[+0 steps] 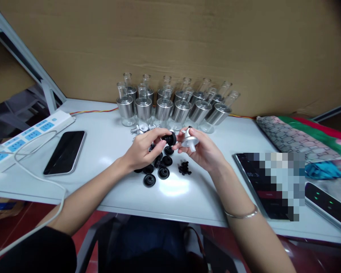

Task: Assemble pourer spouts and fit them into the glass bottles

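Pinching a black stopper [172, 139] with my left hand [144, 147], a white spout [190, 141] with my right hand [208, 149], I hold both close together — seemingly for easy viewing.

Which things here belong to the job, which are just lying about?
Likely the job:
black stopper in left hand
white part in right hand
loose black stoppers
small black parts
loose white parts
bottles

Likely just lying about:
phone at left
power strip
phone at right
patterned cloth
device with green lights
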### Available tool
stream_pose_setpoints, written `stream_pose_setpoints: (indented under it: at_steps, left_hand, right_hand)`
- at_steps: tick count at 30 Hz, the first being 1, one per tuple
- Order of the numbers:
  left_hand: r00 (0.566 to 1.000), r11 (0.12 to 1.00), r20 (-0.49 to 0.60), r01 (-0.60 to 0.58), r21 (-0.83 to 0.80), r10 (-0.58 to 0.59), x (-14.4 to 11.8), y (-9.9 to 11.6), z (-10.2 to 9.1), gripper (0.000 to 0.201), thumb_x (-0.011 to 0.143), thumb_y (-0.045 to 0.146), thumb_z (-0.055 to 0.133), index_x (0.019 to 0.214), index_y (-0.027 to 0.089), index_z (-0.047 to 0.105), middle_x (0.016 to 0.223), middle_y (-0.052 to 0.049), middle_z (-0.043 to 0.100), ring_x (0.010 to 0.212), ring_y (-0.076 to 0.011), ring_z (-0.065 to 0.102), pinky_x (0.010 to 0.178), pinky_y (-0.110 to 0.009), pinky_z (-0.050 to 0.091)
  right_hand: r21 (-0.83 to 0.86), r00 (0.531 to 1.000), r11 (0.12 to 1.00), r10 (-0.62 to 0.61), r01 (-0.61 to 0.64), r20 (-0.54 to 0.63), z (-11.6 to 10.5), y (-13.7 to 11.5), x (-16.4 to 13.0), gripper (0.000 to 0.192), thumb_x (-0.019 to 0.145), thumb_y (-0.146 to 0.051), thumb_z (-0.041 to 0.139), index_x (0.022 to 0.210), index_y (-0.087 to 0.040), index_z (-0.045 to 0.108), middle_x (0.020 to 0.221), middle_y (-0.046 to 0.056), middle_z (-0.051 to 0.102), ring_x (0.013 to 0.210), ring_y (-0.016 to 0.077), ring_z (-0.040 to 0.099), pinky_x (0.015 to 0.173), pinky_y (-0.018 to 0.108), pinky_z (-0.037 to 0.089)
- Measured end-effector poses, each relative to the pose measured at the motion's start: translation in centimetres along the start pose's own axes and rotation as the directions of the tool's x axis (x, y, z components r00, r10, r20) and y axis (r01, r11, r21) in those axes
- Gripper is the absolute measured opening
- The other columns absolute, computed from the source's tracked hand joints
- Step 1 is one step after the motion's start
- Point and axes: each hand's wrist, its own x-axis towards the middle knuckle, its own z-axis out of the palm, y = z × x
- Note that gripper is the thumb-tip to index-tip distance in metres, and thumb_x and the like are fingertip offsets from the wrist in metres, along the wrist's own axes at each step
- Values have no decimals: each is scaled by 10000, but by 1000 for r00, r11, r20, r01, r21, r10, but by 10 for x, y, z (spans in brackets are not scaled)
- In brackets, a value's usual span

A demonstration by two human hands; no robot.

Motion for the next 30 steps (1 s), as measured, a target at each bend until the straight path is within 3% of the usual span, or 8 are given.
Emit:
stream_pose_setpoints:
  at_steps: [3,11,18,30]
  left_hand:
    - [1000,1000,23,-10,-8,11,0,1,-1,187,905,132,460,1084,147,513,914,-47,636,699,-82,599,655,-179,509]
    - [994,995,65,-91,48,87,2,1,2,117,934,222,526,1024,147,518,881,-39,616,674,-82,578,657,-201,509]
    - [991,987,56,-130,94,125,1,2,5,146,951,289,496,939,147,526,794,-25,627,710,-110,626,657,-219,526]
    - [992,978,33,-128,166,124,1,2,5,182,953,321,489,920,145,522,757,-19,632,705,-126,629,670,-243,512]
  right_hand:
    - [12,1000,1000,-4,4,-16,-2,-1,1,288,708,-445,741,774,-181,645,728,-8,695,595,117,689,546,198,573]
    - [-8,998,1000,-16,15,-60,-5,-4,2,327,675,-467,759,772,-181,634,690,-10,680,506,77,609,446,165,478]
    - [-38,969,994,-110,104,-223,-4,2,7,308,668,-429,775,831,-190,670,684,-34,603,506,41,498,455,162,424]
    - [-150,981,982,-133,111,-142,-2,7,6,243,690,-435,761,827,-260,664,892,-17,630,761,99,561,656,217,483]
